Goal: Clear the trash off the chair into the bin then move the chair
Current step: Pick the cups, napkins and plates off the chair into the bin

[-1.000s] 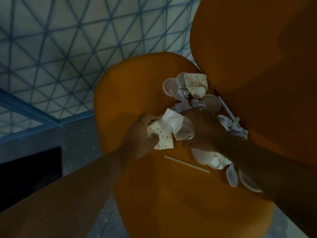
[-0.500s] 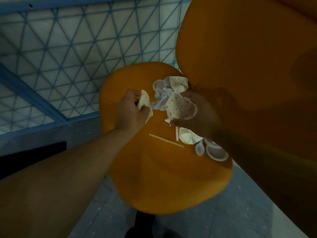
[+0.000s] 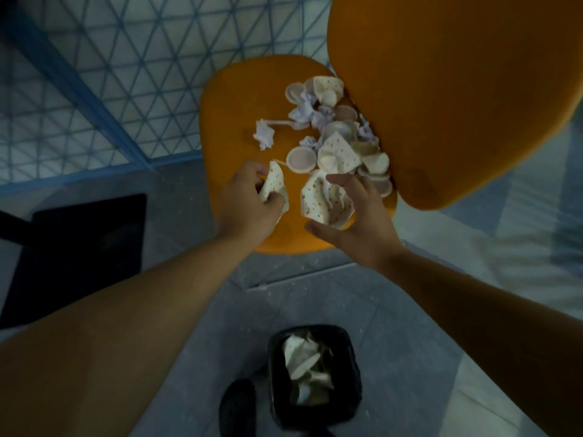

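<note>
An orange chair stands ahead, its seat heaped with trash: crumpled paper, spotted paper cups and small round lids. My left hand grips a crushed spotted cup over the seat's near edge. My right hand holds a larger crumpled spotted wrapper between thumb and fingers. A black bin with a dark liner stands on the floor below my arms, with pale paper inside it.
The chair's tall orange backrest fills the upper right. A blue lattice wall panel runs behind the chair. A black mat lies on the grey floor at left. My dark shoe sits beside the bin.
My view has pulled back and tilted down, bringing the bin into sight. Both hands have drawn toward the seat's near edge, each holding spotted paper.
</note>
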{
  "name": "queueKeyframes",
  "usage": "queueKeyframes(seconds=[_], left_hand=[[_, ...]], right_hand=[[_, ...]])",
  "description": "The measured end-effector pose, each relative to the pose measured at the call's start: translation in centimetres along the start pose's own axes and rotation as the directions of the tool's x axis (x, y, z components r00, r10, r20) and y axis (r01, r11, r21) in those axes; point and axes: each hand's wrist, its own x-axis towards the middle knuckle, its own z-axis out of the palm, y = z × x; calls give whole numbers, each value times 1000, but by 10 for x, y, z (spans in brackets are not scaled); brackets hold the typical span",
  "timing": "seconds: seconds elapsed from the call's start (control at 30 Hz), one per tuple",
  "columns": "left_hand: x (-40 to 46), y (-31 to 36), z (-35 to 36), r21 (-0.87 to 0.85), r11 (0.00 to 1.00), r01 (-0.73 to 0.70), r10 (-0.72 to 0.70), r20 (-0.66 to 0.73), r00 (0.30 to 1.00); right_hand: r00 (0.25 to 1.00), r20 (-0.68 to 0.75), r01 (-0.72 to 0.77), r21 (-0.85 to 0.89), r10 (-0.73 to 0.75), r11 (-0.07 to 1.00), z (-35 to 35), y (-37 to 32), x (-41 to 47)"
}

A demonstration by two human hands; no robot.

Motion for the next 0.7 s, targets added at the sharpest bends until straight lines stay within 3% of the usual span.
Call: queueKeyframes(seconds=[0.3,0.43,0.57,0.7], left_hand=[[-111,-42,20,-34,999,-42,47,153,987],[-161,-68,33,-91,995,-44,64,229,971],[-204,-93,48,-84,996,-1,25,286,958],[-239,-114,64,16,999,41,-44,339,940]], right_hand=[[995,66,90,-144,-81,985,45,19,-143],[976,201,-37,-205,80,978,94,57,-210],[834,432,-247,-266,344,932,136,94,-262],[843,392,-303,-220,368,927,147,105,-284]])
